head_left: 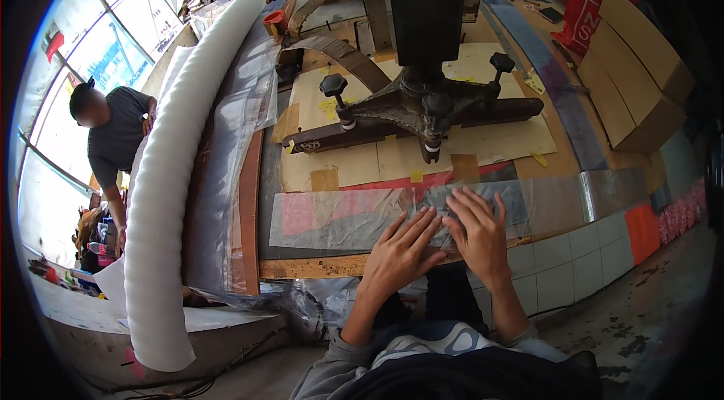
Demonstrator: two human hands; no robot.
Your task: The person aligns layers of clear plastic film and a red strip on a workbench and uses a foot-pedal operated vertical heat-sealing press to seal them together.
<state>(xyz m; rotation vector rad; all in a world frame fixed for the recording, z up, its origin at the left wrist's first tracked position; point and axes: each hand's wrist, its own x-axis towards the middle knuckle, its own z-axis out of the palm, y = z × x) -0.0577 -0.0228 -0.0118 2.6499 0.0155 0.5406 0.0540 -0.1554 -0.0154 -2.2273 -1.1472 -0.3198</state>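
Head view: on the near part of the worktop, just behind its wooden front edge, a clear plastic sheet, flat but creased, with pink-red and grey showing through. Long axis running left to right, roughly along that front edge, with one short end toward the white roll and the other toward the cardboard box; right end hard to place, with more clear film on that side and no telling whether one piece or two. Over the sheet, left hand palm down, fingers nearly together and thumb out; just beside, right hand palm down, fingers slightly spread and thumb apart; nothing visibly pinched in either. Step in hand, by the look of it, smoothing or settling the sheet; next move probably calling for light, even pressure along the creases, without dragging anything beneath. Just beyond, a beige board with tape patches, and over it a dark metal bar below a press column. Behind the roll, at far left, a person.
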